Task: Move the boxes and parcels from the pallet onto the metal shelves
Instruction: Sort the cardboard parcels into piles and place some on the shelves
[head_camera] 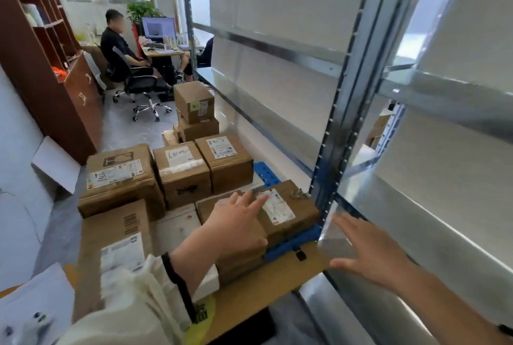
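Room: an office storeroom, metal shelves (277,47) on our right, a blue pallet (291,242) beside them.
Progress: we see no box on the shelf levels in view, and many boxes (180,175) sit on the pallet, so we judge nearly all is left.
Parcel (288,205): at the pallet's near corner by the shelf post, label up. Its long axis seems to run toward that post.
Hands: our left hand (238,222) lies flat on the parcel; our right hand (372,255) is spread, holding nothing.

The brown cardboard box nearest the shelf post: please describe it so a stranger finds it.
Start at the blue metal shelf upright. At its foot, on the blue plastic pallet, lies a flat brown cardboard box. Unlike its neighbours, the left hand rests on it.
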A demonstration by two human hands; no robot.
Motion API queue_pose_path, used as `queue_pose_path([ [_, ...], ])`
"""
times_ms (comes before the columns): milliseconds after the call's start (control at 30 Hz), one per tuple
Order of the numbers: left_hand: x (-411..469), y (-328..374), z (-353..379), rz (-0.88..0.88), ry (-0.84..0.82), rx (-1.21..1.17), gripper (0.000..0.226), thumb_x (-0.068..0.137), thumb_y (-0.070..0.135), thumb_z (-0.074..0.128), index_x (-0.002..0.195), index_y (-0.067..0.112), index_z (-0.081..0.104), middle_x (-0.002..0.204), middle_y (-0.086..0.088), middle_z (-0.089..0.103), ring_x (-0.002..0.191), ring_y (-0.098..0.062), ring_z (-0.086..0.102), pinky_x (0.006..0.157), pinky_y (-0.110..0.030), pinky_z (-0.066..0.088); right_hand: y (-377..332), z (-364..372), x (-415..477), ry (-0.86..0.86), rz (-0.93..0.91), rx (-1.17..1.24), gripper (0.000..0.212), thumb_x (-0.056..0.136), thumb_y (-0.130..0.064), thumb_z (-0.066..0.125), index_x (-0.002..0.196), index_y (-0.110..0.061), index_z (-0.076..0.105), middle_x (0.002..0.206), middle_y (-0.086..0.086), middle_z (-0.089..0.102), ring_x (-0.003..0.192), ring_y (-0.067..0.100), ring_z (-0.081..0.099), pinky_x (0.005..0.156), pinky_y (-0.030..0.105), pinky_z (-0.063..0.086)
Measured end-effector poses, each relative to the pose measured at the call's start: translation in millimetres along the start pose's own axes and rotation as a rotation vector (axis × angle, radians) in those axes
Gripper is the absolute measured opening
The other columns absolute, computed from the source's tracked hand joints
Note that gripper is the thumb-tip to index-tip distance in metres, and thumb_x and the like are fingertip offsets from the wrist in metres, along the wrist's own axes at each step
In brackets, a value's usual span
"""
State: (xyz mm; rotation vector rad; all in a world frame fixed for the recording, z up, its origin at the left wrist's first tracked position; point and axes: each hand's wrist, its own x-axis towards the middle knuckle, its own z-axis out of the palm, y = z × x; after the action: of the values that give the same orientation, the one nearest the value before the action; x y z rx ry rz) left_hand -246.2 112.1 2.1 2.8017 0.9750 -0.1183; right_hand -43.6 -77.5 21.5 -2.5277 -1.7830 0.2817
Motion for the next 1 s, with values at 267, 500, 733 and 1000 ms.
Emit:
queue_pose_path([
  [267, 3.2, 216.8, 0.7, 0.395, -0.04, -0.011, 0.093, 0.082, 0.062, 0.056, 0.148, 0.04, -0.006, 0.16, -0.001, 0.0, 0.144, -0.029, 0.012, 0.112, -0.054, 0.025, 109.9, -13.6, -162.1, 0.08, 0.259, 0.022, 0.084, 0.078, -0.064, 0.056, 0.145, -0.03, 0.02, 0.149, -0.008, 0.032, 0.132, 0.016, 0.035, 0.106, 0.033, 0.033],
  [500, -20.4, 411.2, 32.8, 0.699, -0.088, 0.02, 0.09, 0.085, 0.059, 0.053, 0.149, 0.037, -0.006, 0.16, -0.004, 0.001, 0.142, -0.031, 0.018, 0.111, -0.049, 0.027, 191.5, -9.2, -310.5, 0.135, 0.539, 0.063, 0.084, 0.078, -0.061, 0.059, 0.145, -0.027, 0.023, 0.15, -0.004, 0.03, 0.133, 0.02, 0.033, 0.108, 0.037, 0.03],
  [733, -42.8, 567.3, 66.1, 0.996, -0.155, 0.054, 0.087, 0.087, 0.056, 0.053, 0.149, 0.037, -0.005, 0.16, -0.002, -0.001, 0.141, -0.03, 0.023, 0.109, -0.041, 0.027, 257.7, 4.5, -445.6, 0.182, 0.874, 0.148, 0.076, 0.084, -0.055, 0.055, 0.146, -0.027, 0.022, 0.153, -0.004, 0.024, 0.137, 0.02, 0.028, 0.11, 0.036, 0.028],
  [1000, -54.1, 705.2, 98.1, 1.281, -0.226, 0.086, 0.083, 0.089, 0.057, 0.048, 0.149, 0.038, -0.006, 0.16, -0.001, -0.003, 0.139, -0.03, 0.026, 0.108, -0.04, 0.029, 311.6, 20.3, -547.4, 0.228, 1.161, 0.248, 0.075, 0.085, -0.052, 0.056, 0.146, -0.026, 0.022, 0.152, -0.003, 0.026, 0.136, 0.018, 0.029, 0.107, 0.029, 0.028],
])
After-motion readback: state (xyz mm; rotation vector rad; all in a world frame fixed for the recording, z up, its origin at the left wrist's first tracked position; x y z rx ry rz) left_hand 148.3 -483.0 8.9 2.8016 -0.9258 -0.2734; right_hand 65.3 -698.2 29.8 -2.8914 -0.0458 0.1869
